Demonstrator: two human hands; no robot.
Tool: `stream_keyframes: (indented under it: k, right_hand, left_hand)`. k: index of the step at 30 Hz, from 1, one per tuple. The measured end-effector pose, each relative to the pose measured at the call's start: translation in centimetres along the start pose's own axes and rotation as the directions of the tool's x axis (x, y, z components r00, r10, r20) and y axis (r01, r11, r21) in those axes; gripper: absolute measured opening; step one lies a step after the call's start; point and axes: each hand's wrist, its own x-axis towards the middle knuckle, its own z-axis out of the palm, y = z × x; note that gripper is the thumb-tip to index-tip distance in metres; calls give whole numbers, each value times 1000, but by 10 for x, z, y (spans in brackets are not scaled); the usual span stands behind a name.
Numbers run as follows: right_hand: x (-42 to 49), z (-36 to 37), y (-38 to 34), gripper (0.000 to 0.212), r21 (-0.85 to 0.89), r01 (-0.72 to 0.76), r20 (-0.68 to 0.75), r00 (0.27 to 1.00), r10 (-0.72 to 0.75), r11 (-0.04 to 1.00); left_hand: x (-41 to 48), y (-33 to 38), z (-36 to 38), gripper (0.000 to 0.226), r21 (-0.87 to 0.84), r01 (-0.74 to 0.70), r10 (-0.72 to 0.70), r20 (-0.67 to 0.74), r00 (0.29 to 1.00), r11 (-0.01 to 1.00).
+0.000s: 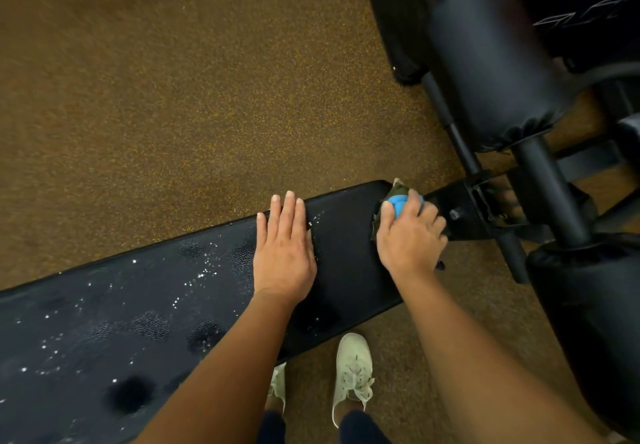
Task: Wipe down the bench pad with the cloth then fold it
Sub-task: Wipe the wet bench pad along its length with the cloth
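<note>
Black vinyl covers the long, flat bench pad (138, 305), which runs from the lower left corner of the view up toward the right, over a brown speckled rubber floor (156, 97). White droplets and dull damp patches dot the pad's left and middle stretch. Its right end looks plain and dark.

The left hand (284, 253) lies released and flat on the pad, palm down with straight fingers reaching the far edge, and holds nothing. Below the pad's near edge stand two pale lace-up shoes (351, 374) on the floor.

At the pad's right end, by the far corner, sits the bunched blue and dark olive cloth (396, 202). The right hand (410, 235) grasps it, fingers curled over the wad and pressing it onto the pad's end.

Just past that end a black metal frame bracket (464, 215) with a bolt joins the pad to the frame. Farther right, a black padded cylindrical roller (491, 62) sits on a dark bar, with another black pad near the right edge.
</note>
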Motion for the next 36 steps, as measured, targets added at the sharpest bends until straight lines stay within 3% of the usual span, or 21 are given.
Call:
stream_keyframes:
  k: [2,8,14,21,27,30,33,36]
  right_hand:
    - [13,-2,-15,57,21,-18,4,1000,18,1000]
    - [27,-1,-21,56,-26,163,-9,986,-164,986]
    - [19,-2,-13,55,20,-39,9,999,39,999]
    - [31,3,-29,52,-81,254,-51,965,-258,964]
    - [19,11,-20,52,-44,253,-110,960,-257,966]
    - [26,9,-50,51,-78,439,-101,890,-445,895]
    - [17,12,-64,49,-138,653,-41,747,-663,745]
    - [27,7,-45,50,-163,739,-21,660,-751,654]
  left_hand:
    - [0,-1,-2,57,-2,13,-13,0,1000,1000]
    - [-2,-5,-1,57,-8,29,-29,-10,1000,1000]
    - [-2,-7,-2,58,-17,50,-50,-15,999,999]
    - [-6,-12,-3,59,28,66,-66,-12,998,997]
    - [-7,-14,-5,60,19,92,-91,-12,996,996]
    - [-8,-19,-5,60,26,97,-97,-19,995,995]
    - [-10,-19,-4,59,22,106,-106,-21,994,994]
    - [-11,-21,-6,59,17,133,-133,-22,991,991]
